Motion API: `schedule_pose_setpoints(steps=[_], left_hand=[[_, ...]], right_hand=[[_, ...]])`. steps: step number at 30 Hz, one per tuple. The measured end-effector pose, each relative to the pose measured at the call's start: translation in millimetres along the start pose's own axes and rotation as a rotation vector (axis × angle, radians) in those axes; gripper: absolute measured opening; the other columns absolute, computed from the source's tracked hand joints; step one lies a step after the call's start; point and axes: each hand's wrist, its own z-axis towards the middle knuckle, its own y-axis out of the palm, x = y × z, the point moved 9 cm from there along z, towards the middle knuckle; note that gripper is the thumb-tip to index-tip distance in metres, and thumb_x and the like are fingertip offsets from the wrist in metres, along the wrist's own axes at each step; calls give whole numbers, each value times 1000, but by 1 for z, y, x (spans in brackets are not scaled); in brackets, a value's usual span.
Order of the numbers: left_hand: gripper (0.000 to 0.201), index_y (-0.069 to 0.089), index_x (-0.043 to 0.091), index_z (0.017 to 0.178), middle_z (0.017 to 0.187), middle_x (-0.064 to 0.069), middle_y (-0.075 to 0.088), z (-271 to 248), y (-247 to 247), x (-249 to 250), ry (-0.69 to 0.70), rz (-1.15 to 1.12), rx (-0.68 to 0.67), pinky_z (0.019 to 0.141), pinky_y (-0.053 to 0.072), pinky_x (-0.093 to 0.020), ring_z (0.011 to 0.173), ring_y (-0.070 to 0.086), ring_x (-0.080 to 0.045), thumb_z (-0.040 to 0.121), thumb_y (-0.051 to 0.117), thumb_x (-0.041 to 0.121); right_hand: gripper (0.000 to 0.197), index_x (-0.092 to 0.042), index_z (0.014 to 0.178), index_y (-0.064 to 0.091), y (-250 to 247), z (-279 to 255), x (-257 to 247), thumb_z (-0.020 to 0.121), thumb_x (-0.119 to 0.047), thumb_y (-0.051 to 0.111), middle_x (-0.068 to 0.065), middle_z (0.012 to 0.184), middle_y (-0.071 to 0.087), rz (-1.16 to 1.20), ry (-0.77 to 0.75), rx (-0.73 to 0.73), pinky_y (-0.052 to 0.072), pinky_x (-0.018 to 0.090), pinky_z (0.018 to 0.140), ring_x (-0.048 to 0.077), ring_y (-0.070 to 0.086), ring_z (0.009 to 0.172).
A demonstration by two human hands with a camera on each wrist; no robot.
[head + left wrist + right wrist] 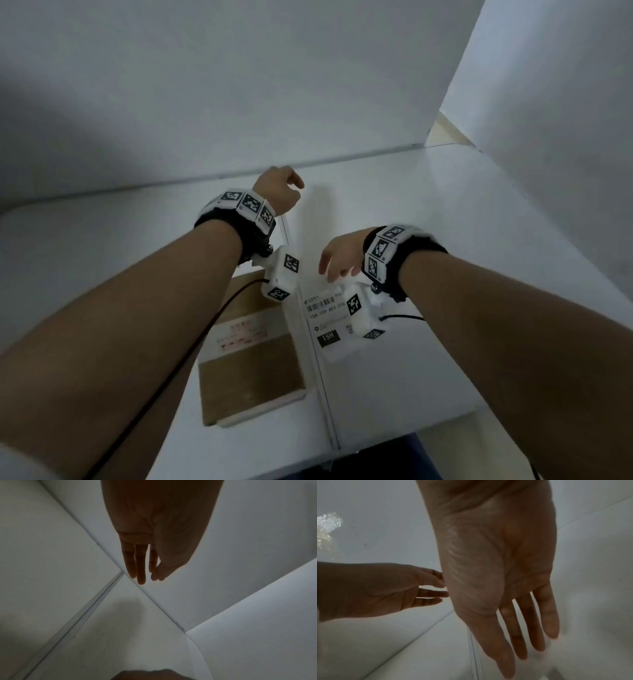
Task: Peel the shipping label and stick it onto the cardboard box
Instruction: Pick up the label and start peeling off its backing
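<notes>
While hovering empty and loose-fingered, hands (279,190) (339,257) above tabletop (428,212), risking creasing shipping label (325,317) by peeling hastily, or sticking it crooked on cardboard box (250,356).

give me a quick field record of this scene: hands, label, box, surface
left hand: raised over the far part of the table, fingers straight, holds nothing
right hand: open, fingers straight, above the label's far edge; contact cannot be told
shipping label: lies flat on the table, printed side up, barcode visible, partly hidden by the right wrist camera
cardboard box: flat on the table, left of the label, with a printed strip across its top
table: white, white panels behind and to the right
task state: label not yet on the box
</notes>
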Motion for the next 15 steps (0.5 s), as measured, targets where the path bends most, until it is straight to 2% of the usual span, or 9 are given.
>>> schedule_pose_setpoints(steps=[1, 4, 6, 8, 10, 11, 13, 15], left_hand=[[28, 65, 13, 111, 132, -7, 53, 1, 4, 3, 11, 1, -5, 92, 52, -35, 107, 66, -27, 86, 53, 7], [29, 64, 11, 114, 134, -6, 53, 1, 10, 15, 35, 10, 11, 91, 54, -36, 100, 70, -26, 88, 52, 6], [29, 64, 11, 114, 134, -6, 53, -2, 14, 25, 77, 57, 26, 90, 55, -36, 101, 70, -26, 89, 52, 6], [29, 64, 10, 115, 133, -6, 54, -8, 18, 34, 117, 89, 39, 88, 56, -37, 102, 69, -26, 89, 52, 6], [28, 64, 10, 115, 129, -5, 55, -16, 24, 41, 149, 117, 37, 83, 58, -37, 98, 68, -25, 89, 53, 7], [28, 64, 10, 115, 123, -5, 56, -22, 27, 44, 165, 119, 29, 78, 58, -35, 95, 67, -23, 90, 54, 7], [27, 63, 10, 116, 115, -3, 54, -37, 32, 52, 199, 97, 21, 72, 56, -28, 91, 64, -20, 90, 54, 7], [27, 63, 9, 116, 111, -2, 52, -56, 32, 56, 224, 59, 37, 70, 55, -26, 91, 63, -19, 91, 54, 7]], right_hand=[[45, -13, 136, 56, 4, 2, 2, 92, -22, 63, 6, 124, 62, -13, -18, -8, 50, 32, 97, 25, 60, 120], [48, -17, 135, 57, 2, 5, 7, 90, -34, 64, 2, 132, 61, -107, -30, 91, 48, 35, 103, 22, 59, 120], [50, -16, 136, 56, 4, 11, 9, 90, -37, 63, 3, 134, 60, -165, -30, 128, 46, 33, 101, 21, 58, 118], [49, -12, 135, 57, 8, 20, 10, 91, -30, 65, 7, 136, 59, -120, -46, 150, 49, 28, 87, 20, 57, 106], [47, -5, 133, 58, 14, 26, 11, 89, -17, 67, 14, 137, 57, -20, -65, 168, 48, 25, 71, 22, 53, 101], [47, -4, 132, 59, 18, 26, 11, 88, -15, 68, 16, 136, 57, 5, -67, 175, 48, 27, 69, 24, 52, 101], [46, -6, 129, 62, 23, 24, 13, 86, -21, 70, 13, 131, 62, 26, -71, 231, 53, 35, 81, 25, 58, 105], [45, -13, 119, 70, 24, 17, 14, 79, -32, 76, 7, 120, 70, -8, -63, 358, 55, 40, 92, 27, 66, 108]])
